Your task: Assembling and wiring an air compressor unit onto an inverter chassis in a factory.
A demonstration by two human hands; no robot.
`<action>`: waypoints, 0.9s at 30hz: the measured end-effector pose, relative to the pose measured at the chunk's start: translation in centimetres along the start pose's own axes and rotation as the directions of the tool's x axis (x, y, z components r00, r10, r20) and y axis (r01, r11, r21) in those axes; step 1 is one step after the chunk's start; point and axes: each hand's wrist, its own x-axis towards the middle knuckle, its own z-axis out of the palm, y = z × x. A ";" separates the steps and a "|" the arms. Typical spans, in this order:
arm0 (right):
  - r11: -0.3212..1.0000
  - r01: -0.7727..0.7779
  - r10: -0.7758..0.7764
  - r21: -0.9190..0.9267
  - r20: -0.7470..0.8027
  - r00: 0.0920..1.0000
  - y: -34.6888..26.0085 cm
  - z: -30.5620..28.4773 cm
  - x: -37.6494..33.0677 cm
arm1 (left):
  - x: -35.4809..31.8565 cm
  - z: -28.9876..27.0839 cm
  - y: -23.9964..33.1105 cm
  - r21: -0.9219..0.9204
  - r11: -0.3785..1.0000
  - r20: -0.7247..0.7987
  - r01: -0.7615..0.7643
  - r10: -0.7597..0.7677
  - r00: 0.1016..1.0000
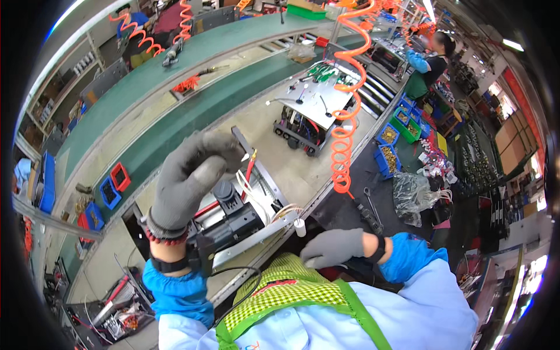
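At the left centre of the frame, the left hand, in a grey glove, is raised over the bench, its grip pressed together on thin white wires near the fingertips. Just below and right of it sits a black motor unit on a metal frame. At lower centre, the gloved right hand rests at the bench edge, grip loosely curled, holding nothing visible. An orange coiled hose hangs at centre right.

Bright overhead light — fisheye-bent, dark rim
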 end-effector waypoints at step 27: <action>0.301 -0.802 0.904 0.516 0.114 0.413 9.1 42.3 -20.0 | -4.7 0.0 -12.3 0.761 0.637 0.153 -0.127 0.013 0.988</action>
